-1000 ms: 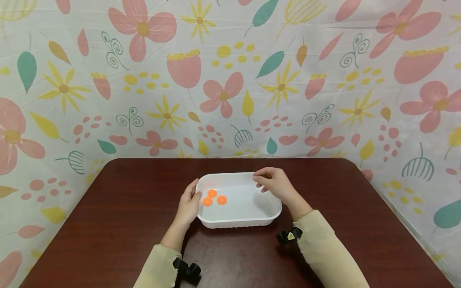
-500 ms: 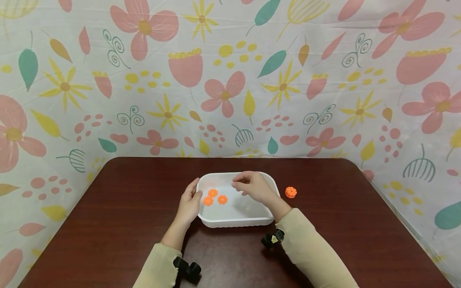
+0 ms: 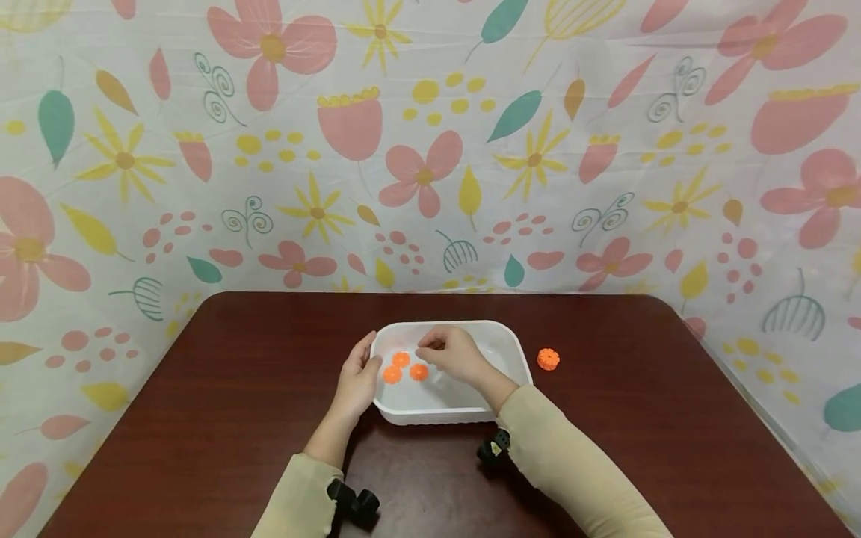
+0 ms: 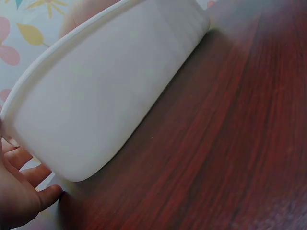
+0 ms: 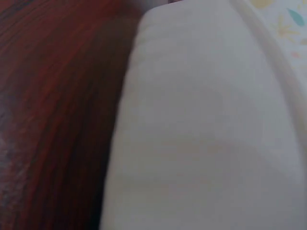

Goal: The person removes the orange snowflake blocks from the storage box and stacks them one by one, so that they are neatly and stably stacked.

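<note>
Left hand [image 3: 356, 379] is gripping the white tray [image 3: 437, 418], best held steady, while the right hand [image 3: 457, 354], any grasp unclear, is hovering near orange pieces [image 3: 418, 372], ideally avoiding them.

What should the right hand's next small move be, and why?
Probably lower the right hand slightly toward the orange pieces: it hovers beside them over the white tray, whose left end the left hand holds. Anything pinched is hidden.
</note>
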A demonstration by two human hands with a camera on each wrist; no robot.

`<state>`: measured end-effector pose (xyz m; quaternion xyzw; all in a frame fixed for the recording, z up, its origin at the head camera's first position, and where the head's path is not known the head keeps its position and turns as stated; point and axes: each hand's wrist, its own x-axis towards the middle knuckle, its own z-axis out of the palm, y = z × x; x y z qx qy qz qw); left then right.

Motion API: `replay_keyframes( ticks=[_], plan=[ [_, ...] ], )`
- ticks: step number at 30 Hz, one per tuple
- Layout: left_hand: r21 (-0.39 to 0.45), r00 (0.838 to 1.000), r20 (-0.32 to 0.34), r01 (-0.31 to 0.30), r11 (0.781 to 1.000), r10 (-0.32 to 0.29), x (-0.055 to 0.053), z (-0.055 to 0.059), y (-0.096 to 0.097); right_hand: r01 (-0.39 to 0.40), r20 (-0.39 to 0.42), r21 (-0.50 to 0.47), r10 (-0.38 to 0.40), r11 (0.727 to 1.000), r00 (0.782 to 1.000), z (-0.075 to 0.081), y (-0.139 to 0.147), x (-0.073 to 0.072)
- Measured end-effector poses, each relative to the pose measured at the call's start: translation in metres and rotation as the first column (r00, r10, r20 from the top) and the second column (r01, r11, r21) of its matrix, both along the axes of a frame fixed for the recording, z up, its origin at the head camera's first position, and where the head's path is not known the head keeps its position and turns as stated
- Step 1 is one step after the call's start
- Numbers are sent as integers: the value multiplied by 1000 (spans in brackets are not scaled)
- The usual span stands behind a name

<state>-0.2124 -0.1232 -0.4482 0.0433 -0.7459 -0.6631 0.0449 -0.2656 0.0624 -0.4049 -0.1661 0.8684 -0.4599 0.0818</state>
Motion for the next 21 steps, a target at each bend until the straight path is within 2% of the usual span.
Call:
replay_keyframes(
  ticks=[5, 12, 17, 21],
  plan=[
    [-1, 1000, -9, 0, 1000, 0, -1, 0, 3, 15, -29, 43, -14, 999, 999, -10, 0, -1],
    [-6, 1000, -4, -4, 1000, 4, -1, 1, 1, 1, 21, 109, -3, 994, 1000, -17, -3, -2],
    [-13, 1000, -12, -7, 1000, 7, 0, 1, 0, -54, 23, 187, 51, 981, 998, -20, -2, -2],
    [-15, 1000, -8, -5, 1000, 5, 0, 1, 1, -98, 1, 279, 101, 955, 995, -23, -1, -2]
  ],
)
